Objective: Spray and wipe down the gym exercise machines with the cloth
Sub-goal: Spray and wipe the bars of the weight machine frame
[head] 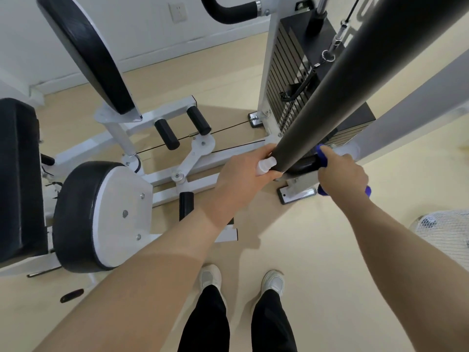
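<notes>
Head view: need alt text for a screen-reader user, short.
Seen from above, a person's left hand grips a small white spray bottle against a long dark padded bar, while the right hand holds a blue cloth at the bar's lower end. A white-framed gym machine with black pads stands on the floor.

1. Both forearms (142,283) were bare, and no sleeves were visible.
2. The hands (238,179) wore no gloves.
3. The trousers (205,323) were black and long.
4. The shoes (274,282) were white, with rounded toes.
</notes>
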Tool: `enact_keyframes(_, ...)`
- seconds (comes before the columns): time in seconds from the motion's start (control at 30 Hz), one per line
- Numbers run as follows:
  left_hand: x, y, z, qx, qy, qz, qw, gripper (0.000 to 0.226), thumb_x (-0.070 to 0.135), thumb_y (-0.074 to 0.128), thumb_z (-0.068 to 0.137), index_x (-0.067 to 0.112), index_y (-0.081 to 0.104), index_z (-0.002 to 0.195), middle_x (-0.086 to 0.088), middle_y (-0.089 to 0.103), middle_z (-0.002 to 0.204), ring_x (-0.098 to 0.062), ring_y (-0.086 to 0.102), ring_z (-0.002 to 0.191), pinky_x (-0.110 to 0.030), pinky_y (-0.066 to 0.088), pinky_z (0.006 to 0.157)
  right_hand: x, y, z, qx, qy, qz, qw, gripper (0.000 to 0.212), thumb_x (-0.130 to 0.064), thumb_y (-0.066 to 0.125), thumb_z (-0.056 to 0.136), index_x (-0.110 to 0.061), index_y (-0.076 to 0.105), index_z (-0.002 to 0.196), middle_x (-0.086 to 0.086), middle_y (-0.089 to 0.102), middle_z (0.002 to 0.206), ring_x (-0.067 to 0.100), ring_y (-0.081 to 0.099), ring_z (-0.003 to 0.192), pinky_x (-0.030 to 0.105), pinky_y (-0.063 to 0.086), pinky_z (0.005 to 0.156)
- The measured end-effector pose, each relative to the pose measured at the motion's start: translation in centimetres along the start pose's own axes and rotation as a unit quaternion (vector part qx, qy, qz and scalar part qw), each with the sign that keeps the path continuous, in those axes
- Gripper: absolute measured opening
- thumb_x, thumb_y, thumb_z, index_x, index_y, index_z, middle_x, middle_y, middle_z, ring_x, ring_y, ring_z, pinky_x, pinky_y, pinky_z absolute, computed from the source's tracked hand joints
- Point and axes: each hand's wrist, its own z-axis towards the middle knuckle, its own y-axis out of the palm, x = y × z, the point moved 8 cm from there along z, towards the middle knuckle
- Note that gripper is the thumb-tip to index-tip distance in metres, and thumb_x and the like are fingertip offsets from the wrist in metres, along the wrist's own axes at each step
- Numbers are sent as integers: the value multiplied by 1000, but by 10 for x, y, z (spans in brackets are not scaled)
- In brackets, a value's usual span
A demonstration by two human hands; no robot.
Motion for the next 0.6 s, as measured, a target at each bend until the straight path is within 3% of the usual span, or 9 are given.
enact_keyframes(0.1,-4,0,-1,3,-17,-33,999,42,32,60,90,28,51,130,5,62,93,-15,57,84,-26,50,72,-6,13,-8,-20,65,152,986,54,-16,42,90,-37,31,139,9,47,101,28,48,84,35,41,71)
enact_keyframes(0.17,-8,2,-4,8,-31,-54,998,42,29,61,90,26,52,130,8,60,93,-7,54,80,-10,43,66,-21,31,-19,-79,88,325,938,57,-16,42,90,-38,31,141,2,51,111,26,53,93,37,48,78)
enact_keyframes(0.23,-10,3,-6,18,-39,-68,997,38,28,62,89,29,55,127,8,62,92,-1,53,74,-4,36,61,-44,46,-42,-182,130,526,820,50,-11,41,90,-34,47,134,8,61,113,24,58,90,35,52,73)
enact_keyframes(0.37,-11,7,-6,20,-53,-103,993,38,28,63,88,31,56,125,1,69,99,-13,59,88,-19,44,72,-67,42,-82,-286,178,729,596,33,-10,44,88,-24,65,109,5,67,81,19,60,74,32,50,72)
enact_keyframes(0.43,-11,9,-6,21,-48,-104,993,40,28,63,88,29,55,127,-1,69,101,-16,60,92,-22,45,75,-72,29,-92,-315,137,776,529,28,-13,44,90,-23,65,106,3,65,78,18,60,71,33,49,72)
enact_keyframes(0.47,-11,10,-5,22,-45,-102,994,41,27,63,88,29,54,128,-1,69,103,-16,60,94,-21,44,77,-71,25,-90,-311,102,759,563,31,-11,42,90,-24,64,108,1,65,78,16,59,71,33,49,72)
enact_keyframes(0.5,-10,9,-4,25,-41,-100,994,42,26,64,88,28,54,129,0,69,104,-15,59,95,-17,43,76,-66,23,-83,-283,55,697,657,37,-7,39,90,-27,62,112,-1,65,80,14,58,74,32,48,73)
enact_keyframes(0.57,-10,6,-2,36,-40,-100,994,43,25,64,87,29,54,129,2,67,105,-12,58,95,-6,38,70,-55,17,-62,-143,-69,406,900,48,-7,39,91,-32,48,130,-3,61,91,15,55,80,33,47,75)
enact_keyframes(0.6,-10,6,-2,42,-46,-100,993,44,25,64,88,29,53,130,2,66,107,-11,57,95,-6,37,68,-54,18,-55,-86,-129,227,961,53,-12,40,92,-35,36,140,1,58,99,18,54,81,34,47,73)
